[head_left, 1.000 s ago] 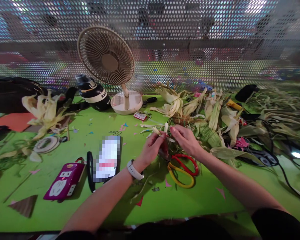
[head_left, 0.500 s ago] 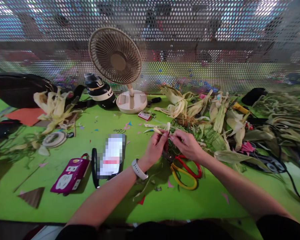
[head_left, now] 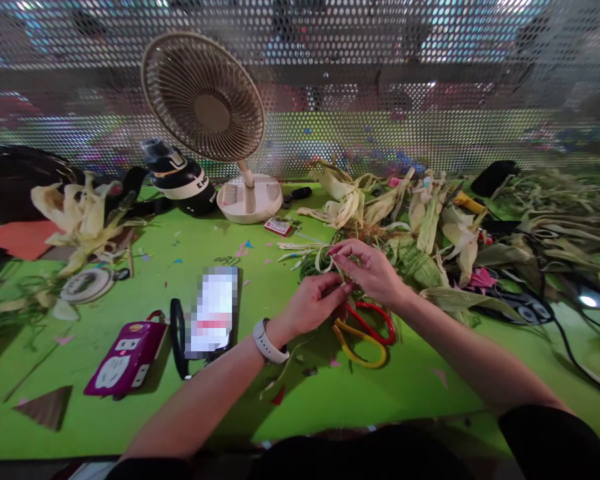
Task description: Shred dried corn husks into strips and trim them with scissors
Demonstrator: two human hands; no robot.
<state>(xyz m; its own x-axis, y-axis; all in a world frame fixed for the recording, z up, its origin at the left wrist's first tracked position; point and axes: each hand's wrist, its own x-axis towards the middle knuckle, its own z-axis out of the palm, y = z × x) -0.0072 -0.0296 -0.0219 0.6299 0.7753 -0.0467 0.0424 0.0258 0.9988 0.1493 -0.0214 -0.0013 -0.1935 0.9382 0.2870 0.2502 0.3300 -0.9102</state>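
Note:
A thin pale strip of corn husk [head_left: 323, 261] curls up in a loop between my hands. My left hand [head_left: 313, 301], with a white band on its wrist, pinches the strip's lower part. The fingertips of my right hand [head_left: 367, 267] are closed on it slightly higher, close to the left fingers. Just below the hands lie scissors [head_left: 363, 363] with one yellow and one red handle; their blades are hidden. Green shreds and pale husk strips [head_left: 300, 247] lie behind my fingers on the green table [head_left: 300, 420].
Dried corn husks [head_left: 350, 200] are heaped at the back and right. A fan [head_left: 213, 113] stands beside a black bottle [head_left: 180, 183] before a perforated metal screen. To the left lie a phone [head_left: 213, 310], a purple case [head_left: 125, 360] and a tape roll [head_left: 87, 285].
My right hand has risen a little above the left, and the husk strip now forms a loop between them. My left hand has turned and lowered slightly. The whole view has shifted.

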